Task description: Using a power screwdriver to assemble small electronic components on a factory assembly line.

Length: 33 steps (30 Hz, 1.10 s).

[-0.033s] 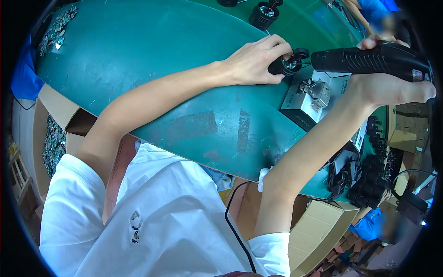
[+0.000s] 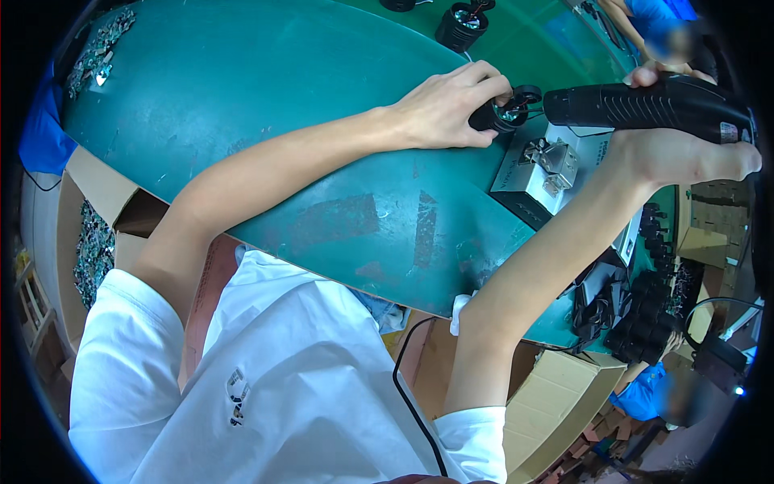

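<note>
My left hand (image 2: 451, 105) is closed around a small black round housing (image 2: 508, 119), its fingers over the near side and top. A round black flap and thin dark wires stand up at the housing's far right rim. My right hand (image 2: 673, 153) grips a black electric screwdriver (image 2: 617, 105), held level and pointing left. Its thin bit reaches to the housing's right side; whether it touches a screw is too small to tell. Just below the screwdriver, a metal fixture (image 2: 552, 161) sits on a grey-white box (image 2: 516, 181).
Similar black housings (image 2: 461, 31) stand at the far edge of the green table (image 2: 322, 64). Small metal parts (image 2: 101, 52) lie at the far left. A black adapter with cables (image 2: 598, 298) and many black parts (image 2: 645, 319) are at right. Cartons (image 2: 556, 403) flank me; two co-workers in blue are nearby.
</note>
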Each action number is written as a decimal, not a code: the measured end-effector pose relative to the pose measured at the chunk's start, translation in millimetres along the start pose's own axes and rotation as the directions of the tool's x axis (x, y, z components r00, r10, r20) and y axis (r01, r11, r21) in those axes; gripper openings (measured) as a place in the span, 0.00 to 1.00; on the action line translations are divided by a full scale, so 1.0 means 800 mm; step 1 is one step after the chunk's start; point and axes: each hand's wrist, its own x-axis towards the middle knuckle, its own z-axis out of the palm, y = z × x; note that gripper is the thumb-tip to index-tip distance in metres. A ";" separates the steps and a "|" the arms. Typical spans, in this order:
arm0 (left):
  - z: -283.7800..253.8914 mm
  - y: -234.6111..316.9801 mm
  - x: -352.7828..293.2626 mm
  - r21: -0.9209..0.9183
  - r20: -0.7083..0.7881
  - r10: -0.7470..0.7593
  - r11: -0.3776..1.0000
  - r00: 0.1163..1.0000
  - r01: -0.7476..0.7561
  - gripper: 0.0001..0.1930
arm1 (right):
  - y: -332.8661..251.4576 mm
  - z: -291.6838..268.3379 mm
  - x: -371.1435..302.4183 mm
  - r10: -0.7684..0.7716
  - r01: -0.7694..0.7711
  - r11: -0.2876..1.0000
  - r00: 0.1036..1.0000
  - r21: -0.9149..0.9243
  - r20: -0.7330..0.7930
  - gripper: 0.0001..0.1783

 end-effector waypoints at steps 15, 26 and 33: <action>-0.002 0.000 -0.002 -0.014 0.006 -0.003 1.000 1.000 0.003 0.23 | 0.006 -0.002 0.001 0.106 -0.106 0.989 0.994 0.103 0.004 0.60; 0.000 -0.003 -0.004 -0.005 -0.018 0.004 1.000 1.000 -0.004 0.23 | 0.020 0.012 -0.007 0.035 -0.030 0.999 0.982 -0.026 0.185 0.63; 0.002 0.000 -0.002 0.017 0.002 0.025 1.000 1.000 -0.025 0.26 | 0.040 0.004 0.007 0.026 -0.039 0.998 0.973 0.052 0.228 0.65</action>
